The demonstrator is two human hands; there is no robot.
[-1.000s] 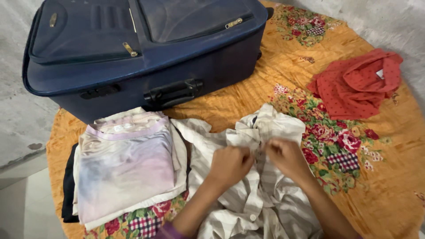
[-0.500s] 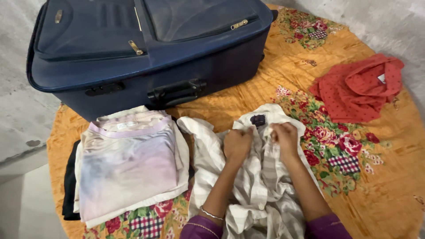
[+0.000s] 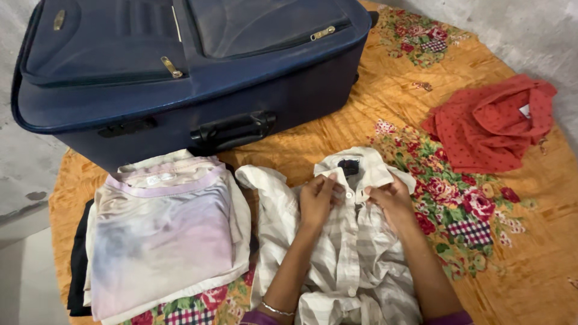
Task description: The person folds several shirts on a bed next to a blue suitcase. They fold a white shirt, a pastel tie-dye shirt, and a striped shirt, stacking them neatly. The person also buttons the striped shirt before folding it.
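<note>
A white striped shirt lies spread on the orange floral cloth, its collar pointing toward the suitcase. My left hand pinches the left side of the collar and front placket. My right hand grips the right side of the collar, just below the dark neck label. Both hands rest on the shirt's upper chest, a few centimetres apart. A sleeve bunches to the left of my left wrist.
A closed navy suitcase stands at the back. A stack of folded pale clothes sits on the left, with a dark garment under it. A crumpled red dotted garment lies at the right. Grey floor surrounds the cloth.
My hands moved up from the shirt's front to its collar. The shirt has been flattened and its collar spread open, so the dark label now shows.
</note>
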